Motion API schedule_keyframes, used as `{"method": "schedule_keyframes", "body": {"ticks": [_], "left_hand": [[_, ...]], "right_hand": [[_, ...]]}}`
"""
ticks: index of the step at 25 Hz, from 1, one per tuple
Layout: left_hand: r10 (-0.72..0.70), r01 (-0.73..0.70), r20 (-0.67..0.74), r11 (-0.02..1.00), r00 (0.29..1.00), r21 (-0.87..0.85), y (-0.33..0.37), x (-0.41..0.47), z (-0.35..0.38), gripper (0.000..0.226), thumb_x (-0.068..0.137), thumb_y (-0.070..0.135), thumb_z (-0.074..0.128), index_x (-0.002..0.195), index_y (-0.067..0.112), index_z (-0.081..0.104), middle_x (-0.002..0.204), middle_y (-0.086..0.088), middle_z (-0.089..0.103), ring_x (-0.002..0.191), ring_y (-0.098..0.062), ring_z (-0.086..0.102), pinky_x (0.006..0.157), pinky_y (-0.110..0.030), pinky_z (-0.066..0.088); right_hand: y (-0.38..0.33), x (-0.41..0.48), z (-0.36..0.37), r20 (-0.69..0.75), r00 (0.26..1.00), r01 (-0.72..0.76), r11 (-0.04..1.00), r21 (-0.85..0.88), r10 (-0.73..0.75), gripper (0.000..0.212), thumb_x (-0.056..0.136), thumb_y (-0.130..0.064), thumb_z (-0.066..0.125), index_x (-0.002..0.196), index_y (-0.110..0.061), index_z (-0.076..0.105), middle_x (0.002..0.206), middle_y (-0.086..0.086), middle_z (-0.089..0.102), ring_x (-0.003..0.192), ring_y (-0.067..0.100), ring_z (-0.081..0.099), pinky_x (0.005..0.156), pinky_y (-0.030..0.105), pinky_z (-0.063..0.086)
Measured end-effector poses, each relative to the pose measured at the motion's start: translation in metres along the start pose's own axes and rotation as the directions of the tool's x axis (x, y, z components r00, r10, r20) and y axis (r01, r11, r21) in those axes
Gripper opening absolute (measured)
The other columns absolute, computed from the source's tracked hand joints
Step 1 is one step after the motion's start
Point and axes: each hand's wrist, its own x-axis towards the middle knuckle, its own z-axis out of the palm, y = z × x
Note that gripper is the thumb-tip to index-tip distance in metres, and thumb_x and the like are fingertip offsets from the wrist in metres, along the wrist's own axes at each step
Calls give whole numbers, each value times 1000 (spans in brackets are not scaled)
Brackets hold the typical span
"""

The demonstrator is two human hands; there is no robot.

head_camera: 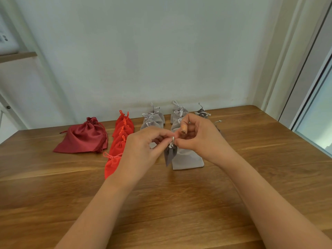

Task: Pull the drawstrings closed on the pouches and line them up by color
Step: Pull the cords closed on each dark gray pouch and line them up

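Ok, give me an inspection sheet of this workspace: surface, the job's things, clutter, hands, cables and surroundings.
Surface: wooden table with a visible wood-grain top.
Job's things: small dark grey pouch held above the table, neck gathered; orange-red pouches in one column; light grey pouches in two columns; more dark grey pouches at back right; large dark red pouch alone on the left.
Clutter: nothing seen.
Hands: left hand and right hand both pinch the white drawstring at the held pouch's neck with their fingers.
Cables: nothing seen.
Surroundings: pale wall behind the table; window frame at right; shelf at left.
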Motion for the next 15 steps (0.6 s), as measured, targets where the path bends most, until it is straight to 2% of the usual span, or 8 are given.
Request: {"method": "schedule_keyframes", "body": {"ticks": [3,5,8,10,13,15], "left_hand": [[-194,196,34,976,980,-95,-4,3,-4,11,77,14,76,83,23,75,74,11,71,67,-1,62,65,-14,49],[-273,283,93,952,957,-114,-7,5,-8,10,76,14,76,79,23,74,70,8,70,61,2,58,60,-13,47],[-269,293,234,953,934,-74,-6,6,-13,16,78,12,75,73,26,71,67,12,66,61,3,54,60,-10,42],[-249,294,317,950,915,-105,-5,7,-17,15,79,13,74,73,27,69,70,11,66,64,2,54,63,-15,44],[-242,315,357,935,902,-163,-8,7,-18,15,83,16,70,82,31,73,74,0,66,69,-18,57,69,-30,47],[-247,318,343,933,906,-170,-9,6,-16,25,86,17,67,88,41,72,70,1,63,67,-18,54,67,-30,46]], "right_hand": [[-2,1,-1,4,1000,-29,990,139,29,38,77,16,64,75,-13,39,74,6,69,70,16,65,68,22,52],[-3,1,-2,13,998,-69,966,248,67,43,77,19,61,74,-14,35,72,6,69,68,15,65,64,19,50],[0,3,-4,-27,991,-114,948,297,128,46,76,20,60,72,-17,32,69,5,66,68,14,62,71,25,50],[2,4,-7,-62,985,-129,934,333,159,46,76,20,58,72,-18,32,68,3,66,68,13,62,78,30,49],[3,4,-9,-55,985,-134,931,338,162,45,76,19,59,71,-18,33,70,4,66,70,15,62,80,33,48],[5,4,-9,-44,989,-118,940,319,139,44,76,16,62,70,-18,35,73,6,66,75,18,62,81,33,49]]}}
